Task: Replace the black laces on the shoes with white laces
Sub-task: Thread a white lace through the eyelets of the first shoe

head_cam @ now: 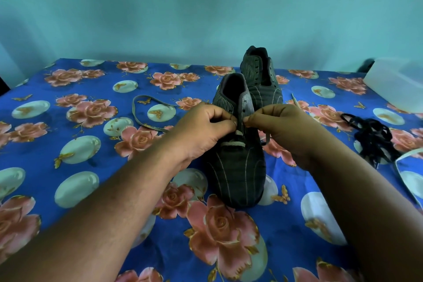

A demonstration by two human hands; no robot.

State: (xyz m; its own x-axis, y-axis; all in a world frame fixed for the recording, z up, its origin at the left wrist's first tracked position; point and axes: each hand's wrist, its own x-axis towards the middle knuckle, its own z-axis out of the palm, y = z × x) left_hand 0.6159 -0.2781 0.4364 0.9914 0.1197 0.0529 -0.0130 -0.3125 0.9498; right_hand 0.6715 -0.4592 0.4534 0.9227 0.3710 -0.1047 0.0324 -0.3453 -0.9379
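A dark striped shoe (238, 171) stands toe toward me on the floral cloth. A white lace (232, 143) crosses its lowest eyelets. My left hand (203, 128) pinches the lace at the shoe's left eyelet row. My right hand (281, 126) pinches the lace at the right eyelet row. The lace's loose left end (146, 117) loops over the cloth; its right end (295, 101) trails behind my right hand. A second shoe (261, 75) without a lace stands behind the first. A heap of black laces (370, 137) lies at the right.
The blue floral cloth (91, 144) covers the whole surface. Another white lace (405, 167) lies at the right edge near the black heap. A translucent plastic box (398, 82) sits at the back right. A teal wall rises behind.
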